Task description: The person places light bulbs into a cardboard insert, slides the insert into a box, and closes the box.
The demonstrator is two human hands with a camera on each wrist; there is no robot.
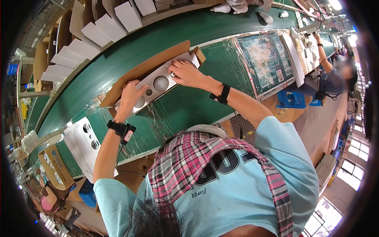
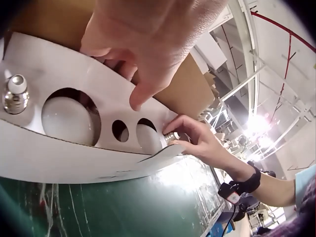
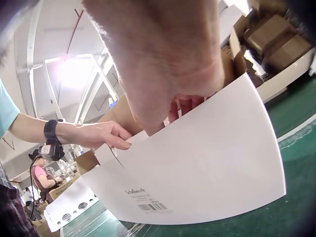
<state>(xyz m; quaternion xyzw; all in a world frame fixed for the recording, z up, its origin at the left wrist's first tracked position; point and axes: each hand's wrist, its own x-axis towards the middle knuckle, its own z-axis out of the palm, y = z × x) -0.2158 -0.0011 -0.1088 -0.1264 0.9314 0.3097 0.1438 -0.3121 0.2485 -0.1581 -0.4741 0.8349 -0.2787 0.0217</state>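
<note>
A long cardboard box (image 1: 146, 70), brown inside and white outside, holds a white cardboard insert (image 1: 160, 72) with round holes. Pale light bulb globes (image 1: 161, 83) show through the larger holes. My left hand (image 1: 129, 96) grips the insert's far edge, its fingers tucked behind and the thumb over the top face. Toward the right end, my right hand (image 1: 188, 74) pinches a light bulb by its metal screw base (image 2: 171, 137). Another bulb's screw base (image 2: 16, 96) stands up through the insert in the left wrist view. My right fingertips are partly hidden behind the box wall (image 3: 192, 163) in the right wrist view.
Upright open boxes (image 1: 94, 33) line the far side of the green bench (image 1: 215, 71). Flat white inserts (image 1: 81, 144) are stacked at left. Loose bulbs (image 1: 265, 17) lie at the back. Another person (image 1: 339, 75) works at right beside a blue stool (image 1: 291, 99).
</note>
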